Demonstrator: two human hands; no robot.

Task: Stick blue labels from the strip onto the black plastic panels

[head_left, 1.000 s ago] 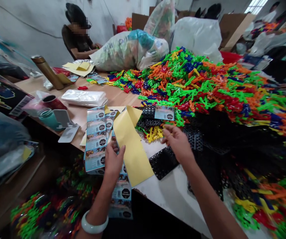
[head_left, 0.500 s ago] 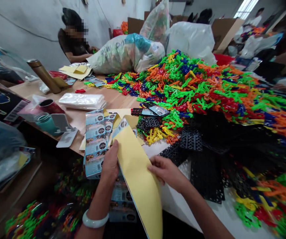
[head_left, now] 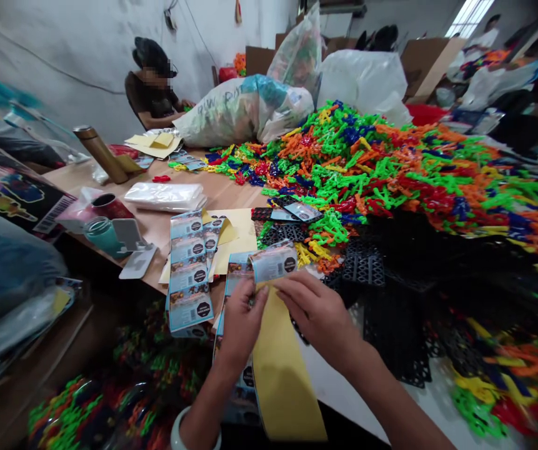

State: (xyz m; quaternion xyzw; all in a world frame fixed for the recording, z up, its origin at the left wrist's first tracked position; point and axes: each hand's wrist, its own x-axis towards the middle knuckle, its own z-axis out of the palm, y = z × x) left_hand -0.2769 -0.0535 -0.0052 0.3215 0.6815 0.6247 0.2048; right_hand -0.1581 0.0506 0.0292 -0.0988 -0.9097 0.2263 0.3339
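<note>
A long strip of printed labels (head_left: 285,375) with a plain yellow back hangs in front of me. Its top end is folded over toward me, so the blue printed face shows there. My left hand (head_left: 243,319) pinches the strip at the left edge of this fold. On the right edge, my right hand (head_left: 320,312) presses its fingers against the fold, its thumb hidden. A stack of similar blue label strips (head_left: 189,272) lies left of my hands on the table. More printed strip shows below and behind my left hand.
A heap of colourful plastic figures (head_left: 325,169) covers the table, with black plastic grid pieces (head_left: 365,262) nearer. A phone stand (head_left: 140,259), a teal jar (head_left: 104,234), clear bags (head_left: 165,195) and a brown flask (head_left: 100,154) stand left. Another person (head_left: 154,94) sits behind.
The strip's top end has been folded down, showing its printed side. My right hand has moved up and left to the fold, close to my left hand, which moved right.
</note>
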